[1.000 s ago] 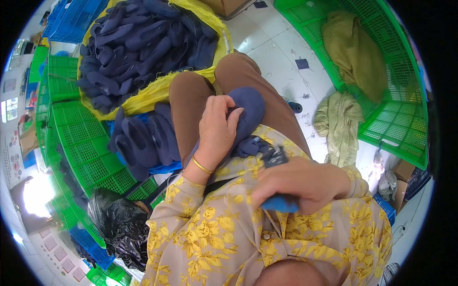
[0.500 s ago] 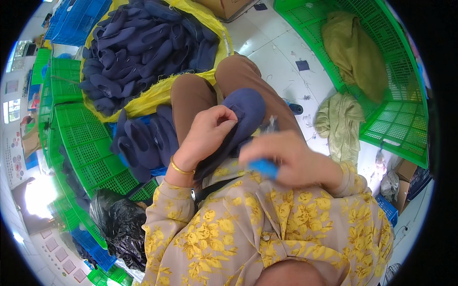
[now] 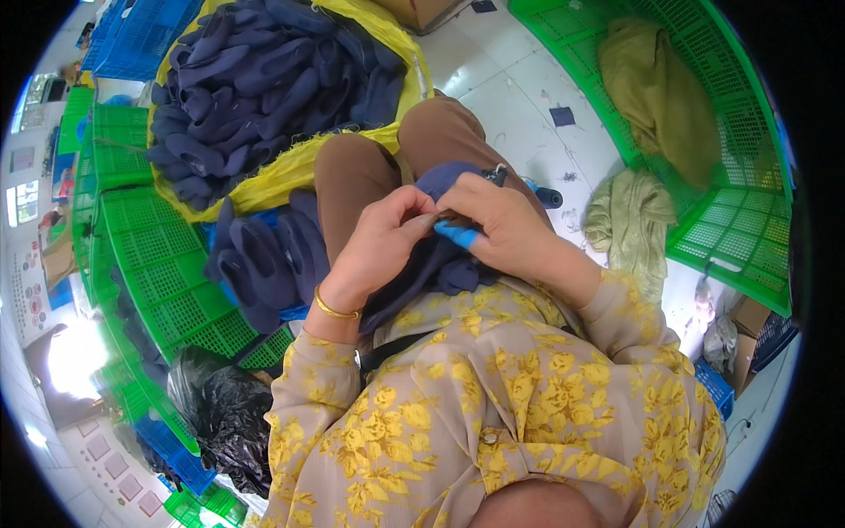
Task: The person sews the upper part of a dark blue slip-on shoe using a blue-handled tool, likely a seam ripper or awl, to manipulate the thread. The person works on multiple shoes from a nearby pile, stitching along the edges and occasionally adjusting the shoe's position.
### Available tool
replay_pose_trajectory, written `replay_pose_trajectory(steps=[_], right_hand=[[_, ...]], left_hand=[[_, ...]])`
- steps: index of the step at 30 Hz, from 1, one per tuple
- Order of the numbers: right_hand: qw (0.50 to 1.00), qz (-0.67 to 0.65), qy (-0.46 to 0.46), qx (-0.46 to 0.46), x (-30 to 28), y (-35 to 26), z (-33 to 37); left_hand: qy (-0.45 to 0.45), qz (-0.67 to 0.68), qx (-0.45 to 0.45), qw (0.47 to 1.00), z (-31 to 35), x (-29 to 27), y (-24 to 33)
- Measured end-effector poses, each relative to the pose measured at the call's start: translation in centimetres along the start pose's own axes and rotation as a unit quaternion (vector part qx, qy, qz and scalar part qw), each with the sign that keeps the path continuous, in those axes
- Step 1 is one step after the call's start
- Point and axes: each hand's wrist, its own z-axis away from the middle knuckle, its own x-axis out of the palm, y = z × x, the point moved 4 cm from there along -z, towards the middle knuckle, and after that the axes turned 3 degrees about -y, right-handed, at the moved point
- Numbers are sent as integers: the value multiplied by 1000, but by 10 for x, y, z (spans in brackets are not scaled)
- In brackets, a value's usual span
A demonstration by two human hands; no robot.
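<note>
A dark blue knitted, slipper-shaped shoe upper [image 3: 437, 180] lies across my lap, its rounded end away from me. My left hand [image 3: 392, 231] is closed in a pinch at the upper's edge. Fingertips nearly meeting it, my right hand [image 3: 506, 220] is closed too, with a bright blue wrap [image 3: 458, 236] on one finger. Out of the top of the right hand sticks a small dark tool [image 3: 497, 174] with a shiny metal end; the fingers hide the rest. What is pinched between the fingertips is too small to make out.
A yellow woven sack [image 3: 290, 167] full of similar uppers [image 3: 264, 79] stands beyond my knees. More uppers [image 3: 264, 264] lie by my left thigh. Green crates [image 3: 158, 255] flank the left; a big green crate [image 3: 726, 229] with olive cloth [image 3: 656, 97] is right. A dark spool [image 3: 549, 198] lies by my right leg.
My right hand has swung in from the right and come up against the left fingertips over the upper. The upper's far end has sunk lower and is partly covered. My left hand has barely moved.
</note>
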Motion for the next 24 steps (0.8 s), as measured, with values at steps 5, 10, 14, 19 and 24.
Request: replay_pose_trajectory(steps=[5, 10, 14, 19, 24], right_hand=[[954, -241, 169, 54, 5, 24, -3], [830, -499, 153, 199, -14, 67, 17], [845, -469, 122, 228, -13, 76, 25], [865, -444, 112, 204, -13, 73, 22], [858, -454, 136, 197, -15, 67, 22]], left_hand=[[-12, 163, -39, 986, 2, -1, -1], [-56, 325, -32, 943, 7, -11, -8], [-76, 348, -33, 934, 4, -10, -10], [13, 231, -64, 971, -3, -4, -3], [153, 25, -33, 987, -20, 7, -16]])
